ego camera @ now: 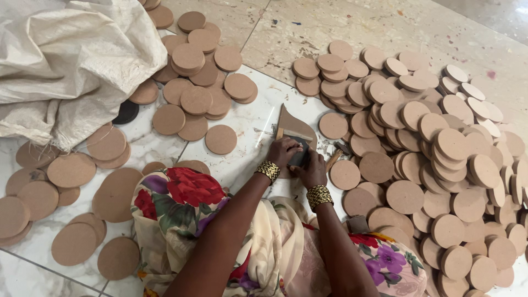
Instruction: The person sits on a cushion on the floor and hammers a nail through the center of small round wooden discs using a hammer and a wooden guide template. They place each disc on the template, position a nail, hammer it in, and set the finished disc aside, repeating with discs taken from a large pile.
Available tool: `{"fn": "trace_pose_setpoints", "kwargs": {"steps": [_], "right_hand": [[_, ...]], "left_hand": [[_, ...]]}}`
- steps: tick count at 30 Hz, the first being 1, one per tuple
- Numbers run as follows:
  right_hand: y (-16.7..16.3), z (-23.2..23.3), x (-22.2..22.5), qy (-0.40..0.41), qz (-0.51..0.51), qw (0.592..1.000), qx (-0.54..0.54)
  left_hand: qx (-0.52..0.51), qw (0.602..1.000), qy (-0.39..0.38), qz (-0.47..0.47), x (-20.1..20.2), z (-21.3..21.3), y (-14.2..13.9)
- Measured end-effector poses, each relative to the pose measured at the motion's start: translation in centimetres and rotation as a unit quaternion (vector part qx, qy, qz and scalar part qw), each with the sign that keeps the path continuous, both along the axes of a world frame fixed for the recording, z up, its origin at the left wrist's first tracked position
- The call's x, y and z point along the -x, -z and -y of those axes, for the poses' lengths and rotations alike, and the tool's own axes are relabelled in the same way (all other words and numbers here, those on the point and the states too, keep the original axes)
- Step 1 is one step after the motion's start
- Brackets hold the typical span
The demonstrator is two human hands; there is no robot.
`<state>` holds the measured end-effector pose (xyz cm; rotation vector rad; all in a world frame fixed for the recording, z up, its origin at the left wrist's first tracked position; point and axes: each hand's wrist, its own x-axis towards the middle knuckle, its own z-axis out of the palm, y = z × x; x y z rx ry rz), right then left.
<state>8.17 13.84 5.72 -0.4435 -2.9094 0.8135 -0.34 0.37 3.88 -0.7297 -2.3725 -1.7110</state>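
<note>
While hands (300,159) grip (both), sandpaper (294,127) points away

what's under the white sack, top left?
The white woven sack lies over brown wooden discs; several poke out along its lower edge, plus one black disc. How many more sit beneath or inside is hidden by the cloth. Both hands work elsewhere.

Floor covered in wooden discs

Pale tiled floor (242,124) with loose round brown discs (192,99) scattered left, a big overlapping heap of discs (440,143) on the right, plus a crumpled white sack (66,60) lying top left.
</note>
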Motion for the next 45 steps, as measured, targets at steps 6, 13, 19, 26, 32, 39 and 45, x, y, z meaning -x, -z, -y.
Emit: {"fn": "trace_pose_setpoints", "kwargs": {"steps": [6,13,19,26,32,39,45], "right_hand": [[-0.2,0.1,-0.3,-0.018,-0.002,1.0,-0.002],[-0.3,-0.3,-0.3,-0.045,-0.017,0.998,-0.046],[1.1,-2.7,-2.6,0.159,-0.128,0.979,0.016],[-0.2,-2.9,-3.4,0.2,0.047,0.979,-0.012],[1.0,-4.3,-3.0,0.232,0.028,0.941,0.243],[-1.5,-4.6,-5.0,0.17,-0.023,0.9,0.4],[-6.3,-1.3,-7.2,0.091,-0.067,0.971,0.211]], "left_hand": [[0.01,1.0,0.003,-0.014,-0.2,-0.2,0.4],[0.032,0.999,-0.005,-0.032,0.0,-0.2,-0.1],[0.011,1.0,0.001,-0.022,-0.2,-0.1,-0.4],[0.015,1.0,0.008,-0.027,-0.2,-0.2,0.0],[0.012,1.0,0.008,-0.023,-0.4,0.0,0.0],[0.009,1.0,0.011,-0.002,-0.4,0.2,-0.1],[0.028,0.999,-0.011,-0.027,-0.4,0.2,0.4]]}}
